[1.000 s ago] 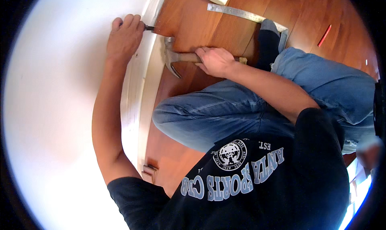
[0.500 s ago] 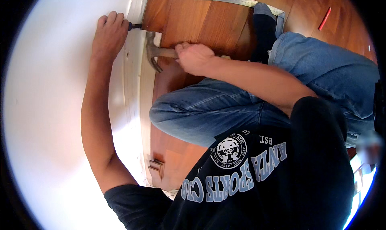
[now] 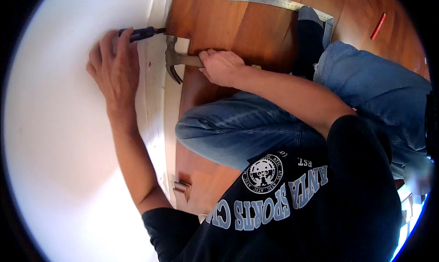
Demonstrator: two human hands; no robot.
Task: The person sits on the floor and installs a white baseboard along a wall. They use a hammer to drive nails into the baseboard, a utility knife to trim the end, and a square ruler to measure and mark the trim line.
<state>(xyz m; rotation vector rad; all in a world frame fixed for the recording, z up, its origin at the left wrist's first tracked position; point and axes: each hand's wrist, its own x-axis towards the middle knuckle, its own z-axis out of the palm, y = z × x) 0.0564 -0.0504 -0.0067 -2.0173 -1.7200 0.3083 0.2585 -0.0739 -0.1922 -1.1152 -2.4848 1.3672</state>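
My left hand [image 3: 116,67] is by the white wall, its fingers loosely around the handle of a dark-handled screwdriver-like tool [image 3: 144,33]. The tool lies roughly level, its thin dark shaft pointing right to the edge of the wooden floorboards [image 3: 206,21]; its very tip is hard to make out. My right hand [image 3: 224,67] is closed round the wooden handle of a claw hammer [image 3: 173,58]. The hammer's metal head is beside the pale strip at the floor's edge, just below the tool's shaft, its claw curving toward me.
A metal try square [image 3: 270,1] lies on the floor beyond my sock-covered foot [image 3: 308,37]. A red pencil or marker [image 3: 378,26] is at the far right. Small wood offcuts [image 3: 182,189] sit near the wall. My jeans-covered legs [image 3: 238,124] fill the middle.
My left hand has loosened and shifted down and left along the tool, so more of its handle shows. The right hand and hammer have hardly moved; the whole view has shifted slightly.
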